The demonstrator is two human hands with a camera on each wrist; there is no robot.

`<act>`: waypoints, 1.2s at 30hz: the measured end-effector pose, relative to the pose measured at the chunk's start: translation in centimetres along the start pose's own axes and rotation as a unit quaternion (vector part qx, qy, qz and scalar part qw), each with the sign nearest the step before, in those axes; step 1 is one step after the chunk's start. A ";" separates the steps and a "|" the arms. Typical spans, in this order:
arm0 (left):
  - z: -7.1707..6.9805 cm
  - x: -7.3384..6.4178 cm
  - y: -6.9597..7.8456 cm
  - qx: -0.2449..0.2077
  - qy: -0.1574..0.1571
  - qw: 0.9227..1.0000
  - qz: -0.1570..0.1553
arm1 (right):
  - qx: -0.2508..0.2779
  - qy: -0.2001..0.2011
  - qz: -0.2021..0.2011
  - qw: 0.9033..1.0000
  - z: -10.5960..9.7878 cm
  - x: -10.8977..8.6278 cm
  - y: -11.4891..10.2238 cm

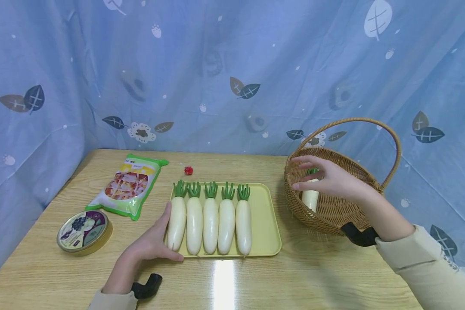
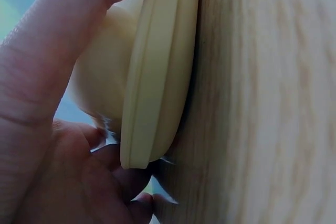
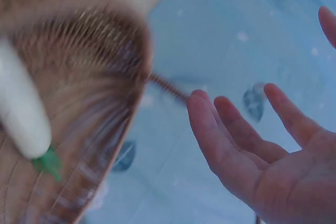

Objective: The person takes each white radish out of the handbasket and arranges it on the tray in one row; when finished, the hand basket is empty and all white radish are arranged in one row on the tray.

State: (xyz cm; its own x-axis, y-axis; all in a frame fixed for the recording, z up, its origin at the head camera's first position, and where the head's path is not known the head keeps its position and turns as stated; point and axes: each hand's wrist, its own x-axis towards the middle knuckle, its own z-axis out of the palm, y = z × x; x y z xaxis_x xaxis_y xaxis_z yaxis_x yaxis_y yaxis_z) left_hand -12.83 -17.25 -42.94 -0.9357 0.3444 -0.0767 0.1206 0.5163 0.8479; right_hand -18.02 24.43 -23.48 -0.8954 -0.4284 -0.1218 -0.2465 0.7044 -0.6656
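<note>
My left hand point(image 1: 153, 241) grips the near left corner of a yellow tray point(image 1: 265, 224), the thumb at its front edge and the fingers along its left side. In the left wrist view the fingers curl about the tray's rim point(image 2: 149, 87). Several white radishes point(image 1: 211, 226) with green tops lie side by side on this tray. Over the wicker basket point(image 1: 333, 215), my right hand point(image 1: 329, 176) is held with parted fingers and nothing in them. Another white radish point(image 3: 23, 103) lies inside the basket, partly behind that hand in the head view.
On the left, a green-edged food bag point(image 1: 128, 185) lies behind a round tin point(image 1: 83, 231). A small red object point(image 1: 188, 170) sits behind the tray. The basket's tall handle point(image 1: 397, 150) arches up at the right, before a blue patterned curtain point(image 1: 217, 77).
</note>
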 end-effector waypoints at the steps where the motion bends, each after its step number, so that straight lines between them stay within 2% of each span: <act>1: 0.0 0.0 0.0 0.001 0.000 1.000 0.000 | 0.003 -0.004 0.007 1.000 -0.4 0.0 0.4; 9: -0.1 -0.1 0.0 0.007 0.003 1.000 0.006 | 0.006 -0.036 0.031 0.999 -2.6 1.0 4.3; 14: -0.1 -0.1 0.1 0.003 0.000 1.000 0.017 | 0.019 -0.065 0.069 0.995 -3.5 2.2 6.9; 20: -0.1 0.0 0.1 0.002 0.000 1.000 0.009 | 0.014 -0.081 0.111 0.990 -4.1 3.4 9.0; 25: 0.0 0.1 -0.1 0.004 0.000 1.000 0.007 | 0.044 -0.100 0.151 0.982 -3.6 4.4 10.4; 30: -0.1 0.1 -0.2 0.005 0.001 1.000 0.008 | 0.057 -0.118 0.199 0.971 -2.6 5.3 11.0; 36: -0.1 0.1 -0.1 0.005 -0.001 1.000 0.009 | 0.091 -0.126 0.224 0.962 -1.1 5.7 11.8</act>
State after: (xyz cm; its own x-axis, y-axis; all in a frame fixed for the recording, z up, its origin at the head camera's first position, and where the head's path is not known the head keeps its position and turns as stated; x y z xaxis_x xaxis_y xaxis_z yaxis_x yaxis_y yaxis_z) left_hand -12.97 -17.36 -42.99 -0.9327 0.3549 -0.0634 0.1396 0.5177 0.8441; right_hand -26.42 30.88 -31.24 -0.7727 -0.2441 -0.5859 0.2332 0.7494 -0.6197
